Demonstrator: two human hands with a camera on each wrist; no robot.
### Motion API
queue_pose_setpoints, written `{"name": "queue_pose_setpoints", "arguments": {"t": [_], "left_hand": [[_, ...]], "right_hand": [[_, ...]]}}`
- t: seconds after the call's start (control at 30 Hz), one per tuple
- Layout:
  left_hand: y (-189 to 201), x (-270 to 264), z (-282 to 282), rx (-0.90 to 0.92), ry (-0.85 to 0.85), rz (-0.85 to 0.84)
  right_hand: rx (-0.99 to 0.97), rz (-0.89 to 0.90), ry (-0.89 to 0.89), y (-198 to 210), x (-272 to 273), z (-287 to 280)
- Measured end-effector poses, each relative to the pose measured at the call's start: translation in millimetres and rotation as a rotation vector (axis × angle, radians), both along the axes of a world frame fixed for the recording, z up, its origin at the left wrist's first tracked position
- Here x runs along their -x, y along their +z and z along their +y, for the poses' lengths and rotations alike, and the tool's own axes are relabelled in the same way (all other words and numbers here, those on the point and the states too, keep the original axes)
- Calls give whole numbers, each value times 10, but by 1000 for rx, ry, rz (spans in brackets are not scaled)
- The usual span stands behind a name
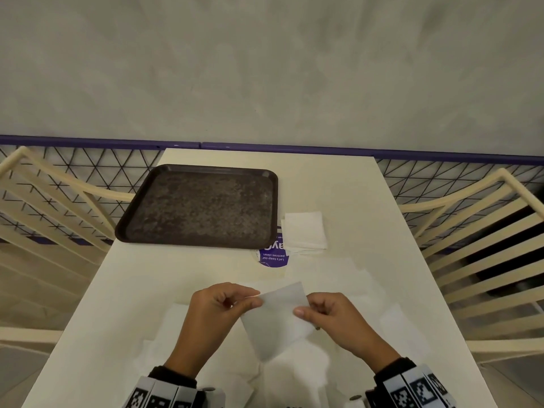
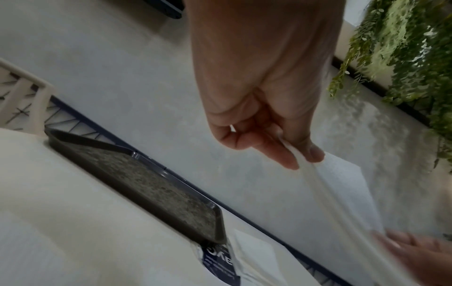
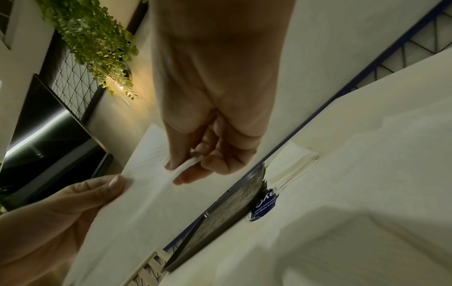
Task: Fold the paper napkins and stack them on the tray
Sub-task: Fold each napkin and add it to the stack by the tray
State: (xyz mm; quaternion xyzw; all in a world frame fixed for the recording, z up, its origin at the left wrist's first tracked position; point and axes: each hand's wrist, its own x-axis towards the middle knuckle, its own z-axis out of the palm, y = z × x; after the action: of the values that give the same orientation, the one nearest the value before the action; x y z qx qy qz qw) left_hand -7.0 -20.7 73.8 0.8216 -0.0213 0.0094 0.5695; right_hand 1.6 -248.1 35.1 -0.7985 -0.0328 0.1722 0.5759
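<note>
The tray (image 1: 200, 206), dark and bare, lies flat at the far left of the table (image 1: 368, 201), its long axis running left to right. Nearer, the left hand (image 1: 217, 313) pinches the left edge of a paper napkin (image 1: 278, 316) between thumb and forefinger; the left wrist view shows the sheet drooping away from that pinch. The napkin is held in the air above the table's near edge, over other white sheets (image 1: 182, 343) that lie loose beneath it. It hangs as a tilted quadrilateral, one corner pointing down toward the person and its long axis running roughly from that corner up and away. The right hand (image 1: 332, 316) pinches the opposite edge, thumb on top, fingers curled under. Whether the sheet is already doubled is hard to tell; the left wrist view suggests two layers.

To fold well, the two pinched edges should probably be brought together with corners matched, then the sheet laid on the table and the crease pressed flat. Thin paper will likely skew or tear if pulled taut.

To the right of the tray, just beside its near corner, rests a small pile of folded napkins (image 1: 306, 231), partly covering a blue sticker (image 1: 273, 257).
</note>
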Motion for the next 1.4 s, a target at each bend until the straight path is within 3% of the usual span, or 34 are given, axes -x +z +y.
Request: {"name": "queue_pose_setpoints", "arguments": {"t": [0.2, 0.3, 0.37, 0.53, 0.67, 0.83, 0.93, 1.03, 1.3, 1.4], "left_hand": [[-50, -47, 134, -34, 46, 35], [-234, -84, 257, -170, 68, 18], [-383, -81, 335, -304, -28, 22], [-771, 34, 493, -655, -506, 146], [-1015, 143, 607, -864, -590, 242], [-1097, 143, 682, -843, -604, 191], [-1092, 108, 700, -858, -546, 194], [-1182, 117, 723, -731, -483, 144], [-834, 75, 595, -539, -196, 77], [-543, 41, 534, -494, -112, 33]], "right_hand": [[-11, 40, 8, -13, -148, -19], [12, 15, -79, -61, -344, -49], [12, 12, -190, -103, -540, -76], [-18, 68, -462, -204, -1155, -188], [44, 130, -624, -385, -1614, -301], [133, 173, -623, -574, -1909, -337], [304, 161, -578, -660, -1967, -314], [461, 103, -514, -666, -1940, -264], [574, 96, -483, -637, -1760, -282], [510, 38, -461, -468, -1570, -227]]}}
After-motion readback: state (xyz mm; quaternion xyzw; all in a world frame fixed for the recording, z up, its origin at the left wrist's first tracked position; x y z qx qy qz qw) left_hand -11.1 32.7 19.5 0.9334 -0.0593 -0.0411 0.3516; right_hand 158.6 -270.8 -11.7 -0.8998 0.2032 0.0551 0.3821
